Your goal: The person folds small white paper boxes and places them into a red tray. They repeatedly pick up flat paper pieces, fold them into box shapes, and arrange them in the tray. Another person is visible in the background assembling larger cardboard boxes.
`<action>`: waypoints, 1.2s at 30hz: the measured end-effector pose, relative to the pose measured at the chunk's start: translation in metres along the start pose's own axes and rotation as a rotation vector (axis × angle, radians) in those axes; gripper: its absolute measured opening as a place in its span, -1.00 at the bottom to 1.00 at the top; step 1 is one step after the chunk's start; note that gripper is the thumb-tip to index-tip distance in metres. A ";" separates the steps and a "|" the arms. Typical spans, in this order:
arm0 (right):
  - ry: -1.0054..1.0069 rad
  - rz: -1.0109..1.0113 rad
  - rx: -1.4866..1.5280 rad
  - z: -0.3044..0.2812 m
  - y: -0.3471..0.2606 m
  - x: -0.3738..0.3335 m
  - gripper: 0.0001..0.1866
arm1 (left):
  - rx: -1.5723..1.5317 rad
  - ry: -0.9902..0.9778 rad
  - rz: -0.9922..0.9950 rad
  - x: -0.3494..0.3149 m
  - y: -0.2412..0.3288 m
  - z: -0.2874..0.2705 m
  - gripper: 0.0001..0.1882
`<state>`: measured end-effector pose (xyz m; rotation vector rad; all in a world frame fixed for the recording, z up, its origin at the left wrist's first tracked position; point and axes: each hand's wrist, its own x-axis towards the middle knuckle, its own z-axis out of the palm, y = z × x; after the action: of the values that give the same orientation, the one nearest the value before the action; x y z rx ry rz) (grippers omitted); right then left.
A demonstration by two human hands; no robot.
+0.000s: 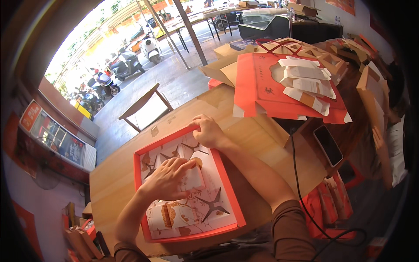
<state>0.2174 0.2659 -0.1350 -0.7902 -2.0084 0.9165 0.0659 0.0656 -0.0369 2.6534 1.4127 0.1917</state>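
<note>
A shallow red gift box [232, 196] lies on the wooden table before me, its inner floor a pale printed sheet with several dark star-shaped cut-outs [214, 205]. Inside it, my left hand [168, 177] is closed over a small white carton [192, 181], and its fingers cover part of it. A round gold patch [199, 162] shows beside the fingertips. Nearer to me in the box lies another white carton [163, 216] with a gold-brown print. My right hand [208, 132] grips the far right corner of the red box, with fingers curled over its rim.
Flat red bags [257, 83] with folded white cartons [307, 81] on top are stacked at the right. A dark phone [328, 145] and a black cable [297, 183] lie nearby. Beyond the table stand a chair [146, 107] and scooters [125, 63]. At far right another person's hand [379, 139] touches cardboard.
</note>
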 end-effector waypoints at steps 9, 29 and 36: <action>0.030 0.025 -0.060 -0.003 -0.003 0.000 -0.53 | 0.042 -0.259 -0.013 -0.002 -0.024 0.021 0.02; 0.144 -0.329 -0.292 -0.019 -0.029 -0.001 -0.67 | -0.190 -0.041 -0.331 -0.048 0.013 -0.041 -0.04; 0.313 -0.196 -0.646 -0.104 -0.063 0.011 -0.53 | -0.234 0.320 -0.353 -0.121 -0.039 -0.037 -0.17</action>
<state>0.2850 0.2739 -0.0336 -0.9813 -2.0554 0.0037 -0.0394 -0.0108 -0.0131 2.2129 1.7957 0.7183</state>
